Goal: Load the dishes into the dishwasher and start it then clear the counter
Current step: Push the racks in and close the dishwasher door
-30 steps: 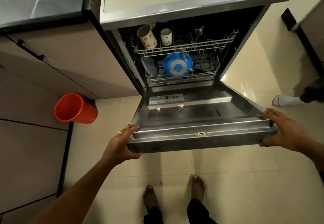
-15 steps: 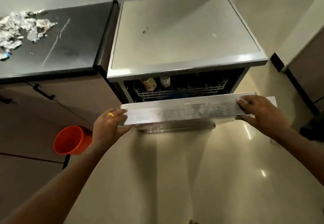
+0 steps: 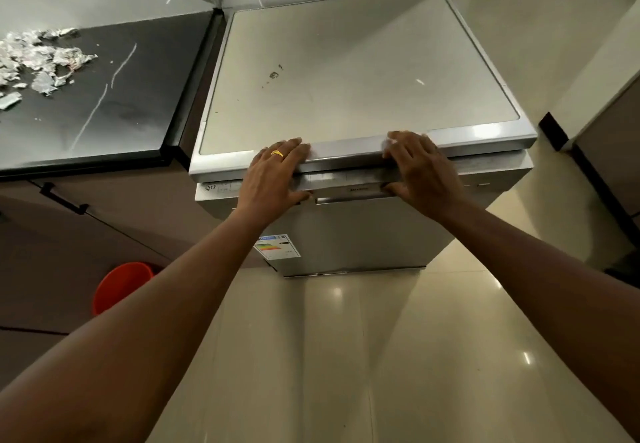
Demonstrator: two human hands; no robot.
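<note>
The silver dishwasher point(image 3: 353, 75) stands with its door point(image 3: 363, 231) up against the body, so the dishes inside are hidden. My left hand point(image 3: 273, 174) lies flat over the door's top edge and the front lip of the dishwasher top, fingers straight, a gold ring on one finger. My right hand point(image 3: 420, 169) presses the same edge further right, fingers spread, thumb under by the control strip point(image 3: 346, 181). The dark counter point(image 3: 114, 96) to the left carries torn foil scraps point(image 3: 38, 61).
An orange bucket point(image 3: 121, 285) stands on the floor at the left, below the brown cabinet fronts point(image 3: 69, 241). Glossy beige floor tiles point(image 3: 346, 356) stretch in front of the dishwasher. Another cabinet point(image 3: 609, 124) stands at the right edge.
The door swung up from lying flat to standing against the dishwasher, lifted by both hands. My hands slid from its corners toward the middle of the top edge. The racks went out of sight.
</note>
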